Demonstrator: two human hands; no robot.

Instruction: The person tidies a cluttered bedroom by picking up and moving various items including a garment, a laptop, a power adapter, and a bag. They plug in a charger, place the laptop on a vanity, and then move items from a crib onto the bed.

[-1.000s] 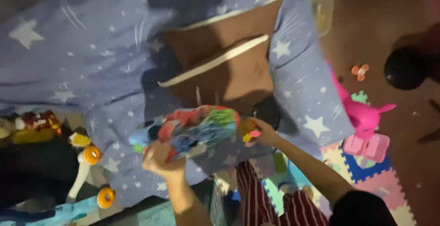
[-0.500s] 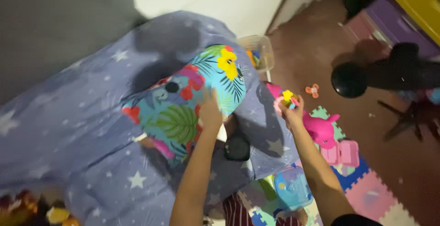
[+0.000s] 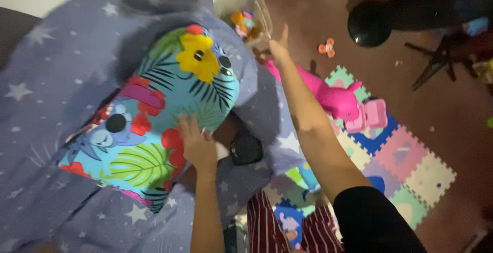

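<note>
My left hand (image 3: 197, 142) lies flat with spread fingers on the lower edge of a big colourful pillow (image 3: 154, 114) printed with leaves, flowers and a blue cartoon figure. The pillow rests on a bed covered by a blue sheet with white stars (image 3: 56, 68). My right hand (image 3: 277, 47) is stretched out past the bed's corner, fingers extended, right at a clear plastic bin (image 3: 246, 6) holding small bright toys. I see nothing in that hand.
A black round object (image 3: 246, 149) lies on the bed by the pillow. On the floor are a pink toy animal (image 3: 334, 96), a pink block toy (image 3: 367, 117), an orange spinner (image 3: 326, 47), a coloured foam puzzle mat (image 3: 411, 166) and a black stand base (image 3: 370, 24).
My right hand, which held a small yellow and pink toy, has reached to the clear bin and now shows no toy. The pillow now lies flat on the bed under my left hand.
</note>
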